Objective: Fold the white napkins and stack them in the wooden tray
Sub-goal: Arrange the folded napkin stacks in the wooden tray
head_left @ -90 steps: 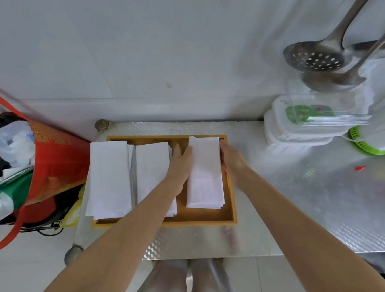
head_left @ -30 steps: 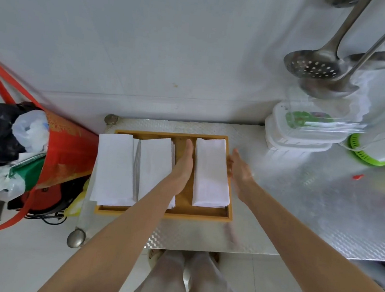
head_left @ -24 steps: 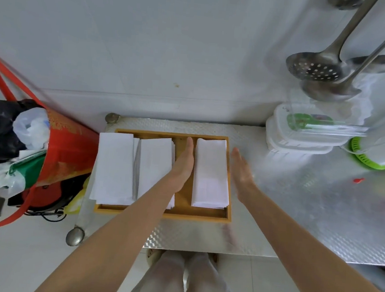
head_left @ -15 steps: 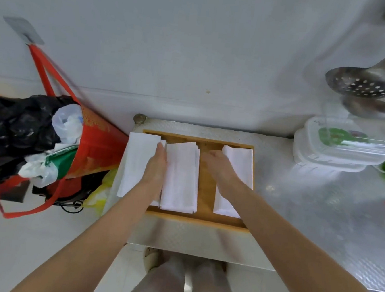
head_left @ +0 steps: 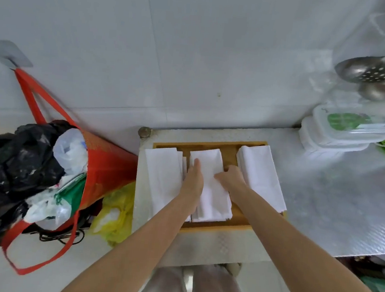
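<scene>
Nearest the person, both forearms reach over the table (head_left: 322,199) edge toward the wooden tray (head_left: 210,144), the landmark for everything here. Three piles of folded white napkins lie side by side in it, each with its long axis running from the tray's near rail to its far rail. The middle pile (head_left: 213,194) sits between the two hands. The left hand (head_left: 192,178) lies flat along the pile's left edge, fingers straight and pointing at the far rail. The right hand (head_left: 231,178) presses the pile's right edge with its fingers bent down; whether it pinches any napkin cannot be told. Both hands are equally near, so squaring or sliding this pile along the tray seems the step in hand. The left pile (head_left: 160,178) overhangs the tray's left rail; the right pile (head_left: 260,175) lies against the right rail, just beside the right hand.

A second ago the hands flanked the right pile; they have since shifted one pile leftward, and the view has swung left too.
</scene>
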Tool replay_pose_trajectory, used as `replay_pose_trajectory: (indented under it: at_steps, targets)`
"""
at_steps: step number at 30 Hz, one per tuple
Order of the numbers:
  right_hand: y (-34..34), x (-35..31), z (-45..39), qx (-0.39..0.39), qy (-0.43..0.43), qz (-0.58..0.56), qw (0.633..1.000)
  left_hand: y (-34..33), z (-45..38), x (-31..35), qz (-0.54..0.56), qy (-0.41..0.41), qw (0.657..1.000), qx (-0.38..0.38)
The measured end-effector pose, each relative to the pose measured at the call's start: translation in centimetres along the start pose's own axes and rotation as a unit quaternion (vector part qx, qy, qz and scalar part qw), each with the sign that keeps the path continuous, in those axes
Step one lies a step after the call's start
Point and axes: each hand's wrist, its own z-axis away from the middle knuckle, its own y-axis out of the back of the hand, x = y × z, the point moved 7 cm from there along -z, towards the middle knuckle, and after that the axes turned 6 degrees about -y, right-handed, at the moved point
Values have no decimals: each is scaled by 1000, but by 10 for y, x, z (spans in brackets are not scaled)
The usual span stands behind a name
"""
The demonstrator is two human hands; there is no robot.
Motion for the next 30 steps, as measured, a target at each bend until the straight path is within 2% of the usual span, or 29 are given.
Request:
replay_pose_trajectory:
  at_steps: [3, 6, 9, 12, 16, 19, 22, 25, 27, 30]
  targets:
    - [8, -1, 0, 31, 4, -9, 999, -9, -4, 2, -5, 3, 999, -31]
    - [10, -10, -4, 30, 17, -11, 999, -15, -13, 12, -36, -26, 998, -44]
    - [10, -24, -7, 15, 45, -10, 999, -10, -23, 21, -33, -38, 999, -19]
    - [12, -29, -8, -4, 44, -68, 997, -5, -32, 28, -8, -34, 999, 3]
    - [3, -27, -11, -83, 30, -89, 992, -13, -34, 32, -6, -30, 999, -21]
    - [11, -25, -16, -62, 14, -111, 992, -10, -36, 35, -11, -37, 999, 3]
    - [6, -25, -14, -98, 20, -92, 991, -12, -37, 38, -15, -46, 999, -5]
    - [13, -19, -13, -60, 12, -94, 994, -10, -30, 37, -2, -44, 999, 11]
    - [19, -12, -13, -33, -11, -108, 994, -9, -30, 31, -31, -39, 999, 13]
    - [15, -3, -7, -47, -40, -90, 994, -6, -30, 27, -76, -35, 996, 13]
